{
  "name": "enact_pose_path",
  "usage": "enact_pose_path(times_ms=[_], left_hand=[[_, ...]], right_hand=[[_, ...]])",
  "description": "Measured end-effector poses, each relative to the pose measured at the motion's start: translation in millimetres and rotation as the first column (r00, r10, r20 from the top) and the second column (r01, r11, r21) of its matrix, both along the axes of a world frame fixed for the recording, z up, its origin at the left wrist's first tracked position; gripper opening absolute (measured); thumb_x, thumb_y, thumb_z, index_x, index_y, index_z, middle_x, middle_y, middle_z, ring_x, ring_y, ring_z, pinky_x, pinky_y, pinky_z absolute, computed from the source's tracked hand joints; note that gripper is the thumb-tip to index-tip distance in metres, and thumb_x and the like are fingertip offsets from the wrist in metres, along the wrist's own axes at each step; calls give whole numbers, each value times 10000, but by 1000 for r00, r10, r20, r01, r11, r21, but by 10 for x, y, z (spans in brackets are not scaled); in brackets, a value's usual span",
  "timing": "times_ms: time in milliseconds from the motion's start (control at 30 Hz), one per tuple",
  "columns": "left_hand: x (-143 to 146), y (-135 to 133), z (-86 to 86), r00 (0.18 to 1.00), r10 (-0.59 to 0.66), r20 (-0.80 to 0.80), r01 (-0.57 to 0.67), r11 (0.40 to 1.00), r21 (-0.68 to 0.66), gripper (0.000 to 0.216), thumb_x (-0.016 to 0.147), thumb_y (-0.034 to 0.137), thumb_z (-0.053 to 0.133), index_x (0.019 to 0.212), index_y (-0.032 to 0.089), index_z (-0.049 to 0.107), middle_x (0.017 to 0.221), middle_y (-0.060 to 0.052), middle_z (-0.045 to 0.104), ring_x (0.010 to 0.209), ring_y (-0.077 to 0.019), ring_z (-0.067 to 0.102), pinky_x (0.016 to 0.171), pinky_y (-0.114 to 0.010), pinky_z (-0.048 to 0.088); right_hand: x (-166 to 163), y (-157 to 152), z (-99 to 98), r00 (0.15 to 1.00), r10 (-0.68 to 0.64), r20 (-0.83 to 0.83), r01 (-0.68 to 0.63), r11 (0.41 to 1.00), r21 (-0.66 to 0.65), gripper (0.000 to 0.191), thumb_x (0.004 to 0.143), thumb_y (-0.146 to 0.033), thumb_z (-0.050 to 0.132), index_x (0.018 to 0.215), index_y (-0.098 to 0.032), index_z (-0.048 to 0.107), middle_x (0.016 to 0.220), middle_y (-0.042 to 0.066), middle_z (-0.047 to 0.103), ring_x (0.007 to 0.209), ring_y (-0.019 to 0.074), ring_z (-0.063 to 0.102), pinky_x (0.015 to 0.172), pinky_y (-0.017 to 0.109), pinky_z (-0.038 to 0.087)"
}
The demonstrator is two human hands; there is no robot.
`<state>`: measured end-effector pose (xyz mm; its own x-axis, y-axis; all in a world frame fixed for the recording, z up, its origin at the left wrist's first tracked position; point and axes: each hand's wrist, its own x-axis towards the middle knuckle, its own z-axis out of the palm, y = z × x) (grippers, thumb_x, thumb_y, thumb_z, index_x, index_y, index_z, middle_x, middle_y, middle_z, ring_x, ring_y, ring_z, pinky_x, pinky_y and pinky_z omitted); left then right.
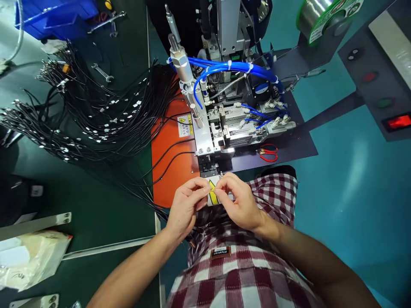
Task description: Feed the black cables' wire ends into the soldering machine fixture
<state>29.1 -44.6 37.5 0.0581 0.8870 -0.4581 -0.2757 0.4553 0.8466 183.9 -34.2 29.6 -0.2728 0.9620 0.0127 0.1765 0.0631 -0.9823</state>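
My left hand (189, 203) is closed in a pinch, thumb against index finger, at the machine's near end. Close by on the right, my right hand (240, 200) pinches in the same way, its fingertips almost meeting the left ones. Whatever sits between the fingertips is too small to make out. Beneath them lies a yellow and white warning label (213, 197), partly covered by the fingers. Just beyond is the bench machine (205, 139) with metal cylinders and blue air hoses (234, 65). Two black cables run into its left side over an orange base plate (168, 188).
A large bundle of black cables (105, 124) with metal ends spreads across the left. Red-handled scissors (269, 152) lie right of the machine. Wrenches (102, 72) and a blue bin (61, 19) are at upper left, a solder wire spool (321, 19) at upper right, a plastic bag (38, 259) at lower left.
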Motion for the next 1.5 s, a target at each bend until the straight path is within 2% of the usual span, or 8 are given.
enact_pose_path(times_ms=[67, 167, 367, 533, 633, 767, 1000, 1500], left_hand=[[-19, -25, -54, 999, 3, -43, 3, 992, 127, 78, 766, 232, 700, 750, 166, 661, 765, 6, 522, 550, -62, 381, 476, -199, 280], [-43, -41, -103, 985, -65, -158, 112, 943, 313, 77, 768, 220, 705, 712, 174, 680, 754, -16, 546, 709, -122, 500, 613, -227, 403], [-116, 101, -57, 886, -155, -437, 268, 940, 209, 120, 833, 244, 637, 939, 195, 608, 861, -22, 569, 703, -124, 539, 629, -235, 454], [-275, 386, -158, 619, 18, -785, 538, 719, 440, 128, 888, 163, 531, 901, 189, 655, 851, -51, 600, 803, -157, 570, 736, -274, 473], [-355, 516, -253, 475, 81, -876, 689, 585, 427, 216, 912, 145, 475, 993, 182, 672, 826, -55, 604, 756, -143, 572, 690, -251, 472], [-396, 575, -332, 359, 156, -920, 789, 477, 388, 259, 924, 141, 436, 1036, 156, 669, 800, -66, 606, 712, -147, 571, 626, -247, 460], [-398, 572, -395, 285, 206, -936, 821, 452, 349, 291, 929, 157, 414, 1051, 179, 677, 803, -78, 623, 723, -167, 576, 638, -275, 451], [-389, 548, -380, 240, 249, -938, 860, 393, 324, 262, 920, 151, 440, 1069, 98, 649, 816, -100, 604, 716, -182, 562, 600, -293, 462]], right_hand=[[8, 7, -33, 994, 19, -107, -40, 980, -195, 182, 888, -305, 547, 744, -196, 525, 672, -14, 488, 586, 117, 439, 539, 255, 364], [33, 23, -87, 965, 39, -258, -153, 885, -440, 242, 851, -391, 592, 749, -186, 513, 580, -62, 408, 475, 79, 349, 439, 222, 272], [115, 275, -130, 971, -43, -235, -77, 874, -479, 277, 793, -412, 652, 714, -169, 543, 573, -62, 438, 471, 66, 348, 433, 213, 258], [100, 574, -282, 979, -22, -203, -75, 886, -457, 261, 783, -399, 651, 704, -169, 554, 546, -64, 444, 461, 71, 365, 447, 220, 270], [80, 660, -392, 976, -27, -217, -83, 873, -481, 263, 766, -399, 661, 699, -167, 559, 552, -60, 467, 461, 71, 381, 460, 226, 286], [68, 683, -458, 978, -55, -203, -61, 849, -524, 257, 762, -393, 666, 710, -160, 571, 533, -64, 464, 456, 70, 384, 464, 226, 289], [58, 680, -466, 991, -47, -121, -24, 851, -525, 290, 803, -441, 630, 751, -162, 568, 502, -64, 459, 450, 79, 386, 458, 231, 293], [50, 632, -456, 994, -66, -87, 13, 865, -501, 233, 816, -391, 595, 762, -171, 540, 541, -62, 430, 467, 82, 385, 451, 230, 292]])
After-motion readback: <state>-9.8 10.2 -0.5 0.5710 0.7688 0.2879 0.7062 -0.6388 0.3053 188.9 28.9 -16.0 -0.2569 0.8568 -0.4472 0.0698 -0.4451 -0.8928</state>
